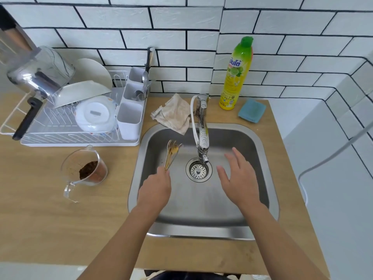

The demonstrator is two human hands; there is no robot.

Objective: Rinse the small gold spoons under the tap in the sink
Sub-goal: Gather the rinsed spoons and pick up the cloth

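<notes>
Nearest, two bare forearms reach in from 6 o'clock over the front edge of the wooden desk (50, 219) and into the steel sink (201, 201). The left hand (154, 188) is curled round the handles of a bunch of small gold spoons (171, 153); the bowls fan out toward 12 o'clock, above the left part of the basin, close to its left wall. The right hand (238, 174) hovers with fingers spread and relaxed, holding nothing, over the right half of the basin. Between the two hands lies bare steel, with the drain strainer (198, 170) at the middle and the tap (202, 136) reaching over it from the back rim at 12 o'clock. No water stream is visible.

At 9 o'clock of the sink, a clear measuring jug (84, 168) with brown powder stands on the desk, apart from the sink's rim. Behind it a white dish rack (80, 118) holds plates, a pot and cutlery. A crumpled cloth (175, 114) overhangs the sink's back-left corner. At 1 o'clock a yellow dish soap bottle (235, 75) stands against the tiled wall, with a blue sponge (251, 110) just beside it near the desk's right edge.
</notes>
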